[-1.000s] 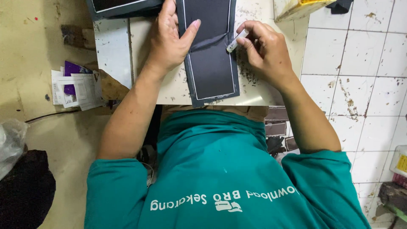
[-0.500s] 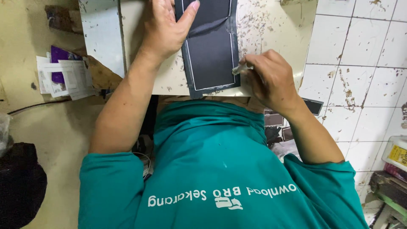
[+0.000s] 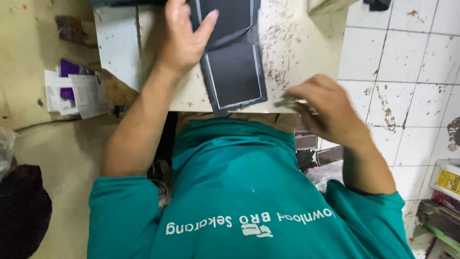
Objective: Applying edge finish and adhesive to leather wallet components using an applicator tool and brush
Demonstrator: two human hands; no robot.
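Note:
A dark grey piece of material [image 3: 237,72] with pale drawn lines lies on a small white work board [image 3: 297,52]. My left hand [image 3: 184,36] presses flat on its upper left part, fingers spread. My right hand [image 3: 321,108] is at the board's near right edge, blurred by motion, closed around a thin silvery marker or pen [image 3: 287,101] whose tip points left, just off the dark piece's lower right corner. My teal shirt [image 3: 239,192] fills the lower part of the view.
Papers and a purple packet [image 3: 72,88] lie on the yellowish floor at the left. A black bag [image 3: 21,211] sits at the bottom left. White tiled floor [image 3: 407,72] spreads to the right, with boxes [image 3: 445,192] at the lower right.
My right hand has slid down along the dark piece's right side and off past its lower corner. My left hand stays pressed on the piece.

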